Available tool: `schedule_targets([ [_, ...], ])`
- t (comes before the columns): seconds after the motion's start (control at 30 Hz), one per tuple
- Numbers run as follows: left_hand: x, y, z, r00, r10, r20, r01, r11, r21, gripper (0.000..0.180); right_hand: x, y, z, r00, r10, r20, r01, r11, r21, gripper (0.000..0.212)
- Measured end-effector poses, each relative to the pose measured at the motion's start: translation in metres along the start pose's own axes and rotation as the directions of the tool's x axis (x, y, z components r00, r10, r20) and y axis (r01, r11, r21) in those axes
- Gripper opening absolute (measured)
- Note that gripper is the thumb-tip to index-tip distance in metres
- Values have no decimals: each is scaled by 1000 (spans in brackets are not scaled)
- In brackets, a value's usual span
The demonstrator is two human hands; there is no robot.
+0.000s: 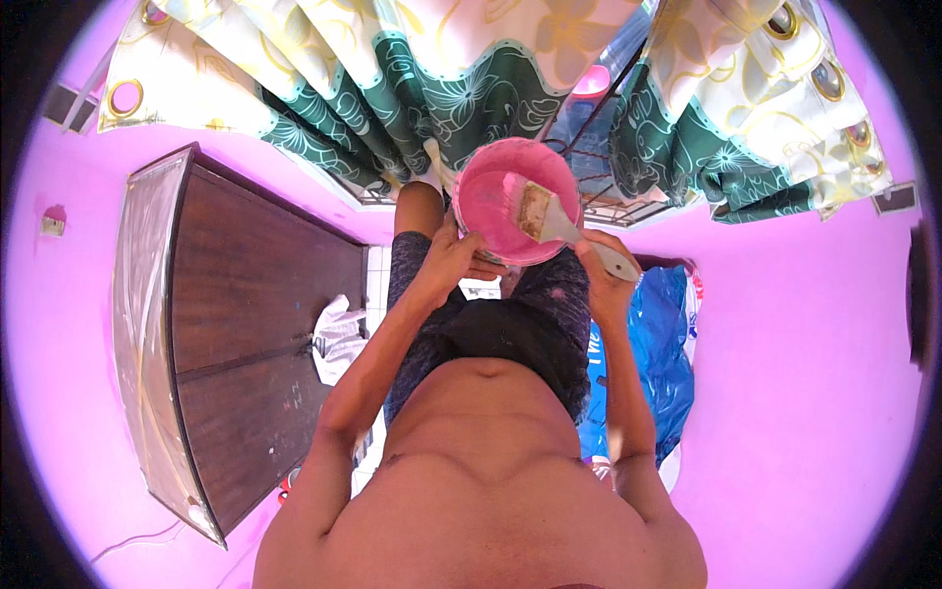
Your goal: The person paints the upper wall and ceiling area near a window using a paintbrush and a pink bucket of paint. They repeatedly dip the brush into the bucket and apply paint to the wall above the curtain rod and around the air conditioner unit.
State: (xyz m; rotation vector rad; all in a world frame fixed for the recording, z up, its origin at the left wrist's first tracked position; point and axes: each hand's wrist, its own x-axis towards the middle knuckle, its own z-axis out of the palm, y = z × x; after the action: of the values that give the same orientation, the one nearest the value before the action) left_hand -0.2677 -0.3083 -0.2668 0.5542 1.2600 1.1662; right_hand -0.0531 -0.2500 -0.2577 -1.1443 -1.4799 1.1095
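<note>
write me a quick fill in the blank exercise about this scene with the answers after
1. The right hand holds the paintbrush by its ____.
2. The left hand holds the paint bucket, whose inside is coloured ____.
3. The floral curtains have a dark ____ band.
4. The blue plastic lies on the person's ____ side.

Missing words: handle; pink; green; right

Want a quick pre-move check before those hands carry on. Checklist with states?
1. Left hand supporting the paint bucket: ok, gripping its side.
2. Right hand on the paintbrush: ok, holding the handle.
3. Bristles within the bucket's opening, as seen from above: ok.
4. Bristles loaded with wet paint: cannot tell; they look pink.
5. Gap between bucket and patterned curtain: cannot tell.
</note>
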Motion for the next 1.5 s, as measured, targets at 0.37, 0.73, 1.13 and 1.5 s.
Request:
schedule_targets([
  [0.37,-14,2,1,1000,-16,-16,16,999,-33,45,-15,15,1,961,275,17,-232,772,591,25],
  [0.73,9,-31,-34,999,-39,9,40,994,-103,41,12,-28,-70,981,187,53,-113,323,940,22],
  [1.13,14,-53,-52,995,-93,-26,87,980,-180,30,165,-218,-286,640,-389,-662,754,482,446,28],
  [1.5,16,-39,-34,995,-79,-64,75,995,-62,38,338,-218,-381,432,-428,-794,652,756,-54,17],
])
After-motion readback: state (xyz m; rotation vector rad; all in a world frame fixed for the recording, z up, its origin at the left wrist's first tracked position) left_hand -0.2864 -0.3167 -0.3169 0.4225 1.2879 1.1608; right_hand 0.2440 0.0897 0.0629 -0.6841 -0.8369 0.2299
